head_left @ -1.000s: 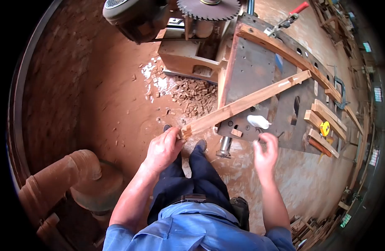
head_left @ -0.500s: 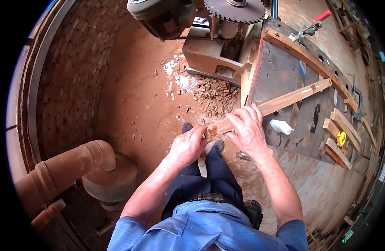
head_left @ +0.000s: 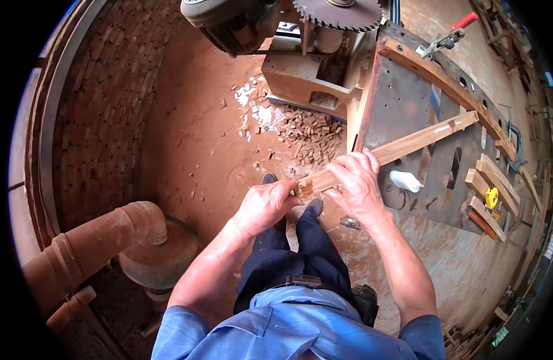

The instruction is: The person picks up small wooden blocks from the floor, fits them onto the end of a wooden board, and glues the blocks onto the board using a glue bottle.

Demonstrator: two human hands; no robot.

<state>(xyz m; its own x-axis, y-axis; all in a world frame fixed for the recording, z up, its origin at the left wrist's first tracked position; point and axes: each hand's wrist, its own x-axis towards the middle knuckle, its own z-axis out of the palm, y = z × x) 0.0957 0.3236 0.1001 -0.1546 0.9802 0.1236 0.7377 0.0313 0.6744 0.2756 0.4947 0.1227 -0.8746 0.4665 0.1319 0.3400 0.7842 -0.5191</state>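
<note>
A long wooden strip point(head_left: 417, 139) slants from my hands up onto the metal table, its far end near the wooden fence. Reddish-brown patches mark its near end. My right hand point(head_left: 355, 185) is closed around the strip a little way from that end, fingers over the top and thumb beneath. At the near tip, my left hand point(head_left: 265, 205) is closed with its fingers pressed against the wood; its inner side is hidden. A white plastic bottle point(head_left: 405, 180) lies on the table to the right of my right hand.
A toothed circular saw blade point(head_left: 339, 13) and a motor point(head_left: 234, 24) are at the top. The metal table point(head_left: 402, 99) carries a wooden fence point(head_left: 435, 73), a red-handled clamp point(head_left: 447, 42), wood offcuts point(head_left: 498, 183) and a yellow tape measure point(head_left: 491, 197). Small blocks point(head_left: 309, 135) litter the floor; a duct point(head_left: 102, 231) stands left.
My left hand has shifted very slightly at the strip's near end. The strip and my right hand stay almost where they were.
</note>
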